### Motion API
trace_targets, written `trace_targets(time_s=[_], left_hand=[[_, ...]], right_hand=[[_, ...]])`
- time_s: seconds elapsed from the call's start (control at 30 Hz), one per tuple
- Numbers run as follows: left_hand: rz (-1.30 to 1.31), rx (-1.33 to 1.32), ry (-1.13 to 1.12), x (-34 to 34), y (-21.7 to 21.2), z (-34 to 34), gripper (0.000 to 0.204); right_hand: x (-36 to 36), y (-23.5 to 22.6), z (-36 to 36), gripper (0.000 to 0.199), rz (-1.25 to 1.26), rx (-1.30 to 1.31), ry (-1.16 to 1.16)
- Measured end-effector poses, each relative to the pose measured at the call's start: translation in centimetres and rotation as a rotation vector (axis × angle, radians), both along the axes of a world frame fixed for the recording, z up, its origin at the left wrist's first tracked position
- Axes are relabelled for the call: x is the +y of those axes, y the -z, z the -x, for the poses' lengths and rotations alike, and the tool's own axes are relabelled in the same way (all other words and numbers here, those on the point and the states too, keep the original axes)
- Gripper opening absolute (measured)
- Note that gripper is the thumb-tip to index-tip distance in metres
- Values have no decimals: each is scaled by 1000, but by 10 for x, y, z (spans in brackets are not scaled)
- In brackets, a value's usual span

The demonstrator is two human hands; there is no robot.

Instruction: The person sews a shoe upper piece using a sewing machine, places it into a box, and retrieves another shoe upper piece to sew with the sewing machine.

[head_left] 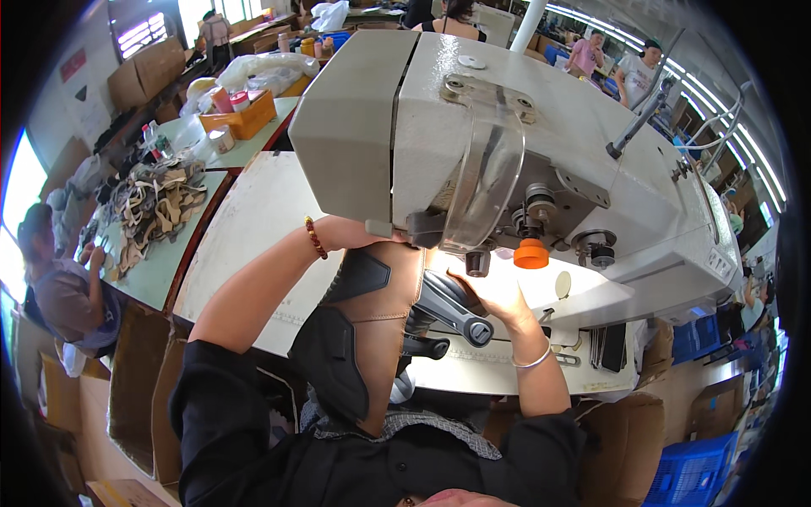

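A boot upper (377, 338) of brown leather with black moulded panels and black buckle straps lies under the sewing machine head, its lower end reaching my lap. My left hand (359, 231) rests on its far left edge; the grey machine head (355, 127) hides most of its fingers. On the other side, my right hand (500, 296) is closed on a brown edge of the upper, close to the lit needle area. The needle itself is hidden behind the machine's clear plastic guard (486, 169). One black buckle strap (456, 308) sticks out toward my right wrist.
The white machine table (245, 245) extends left. Beyond it, a green table (169, 279) carries a heap of cut pieces (160, 203) and an orange bin (245, 116); a person sits there. An orange knob (530, 253) juts from the machine. Cardboard boxes (139, 389) flank me.
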State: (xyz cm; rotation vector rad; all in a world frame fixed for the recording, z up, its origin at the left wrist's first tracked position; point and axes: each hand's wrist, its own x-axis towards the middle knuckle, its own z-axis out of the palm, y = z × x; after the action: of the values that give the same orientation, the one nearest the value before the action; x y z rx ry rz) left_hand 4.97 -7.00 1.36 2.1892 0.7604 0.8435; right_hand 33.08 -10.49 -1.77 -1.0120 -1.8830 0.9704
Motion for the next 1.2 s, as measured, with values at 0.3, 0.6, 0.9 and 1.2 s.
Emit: trace_targets(time_s=[0.3, 0.6, 0.9, 1.2], left_hand=[[-254, 135, -60, 8, 2, 8, 29], [-496, 628, -223, -102, -56, -7, 61], [-457, 184, -474, -100, 7, -37, 29], [-589, -77, -627, -83, 34, -46, 18]], right_hand=[[0, 13, 5, 23, -28, 69, 18], [-66, 53, 67, 36, -166, 378, 285], [-53, 56, 47, 36, 289, 148, -279], [-91, 48, 78, 13, 102, 252, -67]])
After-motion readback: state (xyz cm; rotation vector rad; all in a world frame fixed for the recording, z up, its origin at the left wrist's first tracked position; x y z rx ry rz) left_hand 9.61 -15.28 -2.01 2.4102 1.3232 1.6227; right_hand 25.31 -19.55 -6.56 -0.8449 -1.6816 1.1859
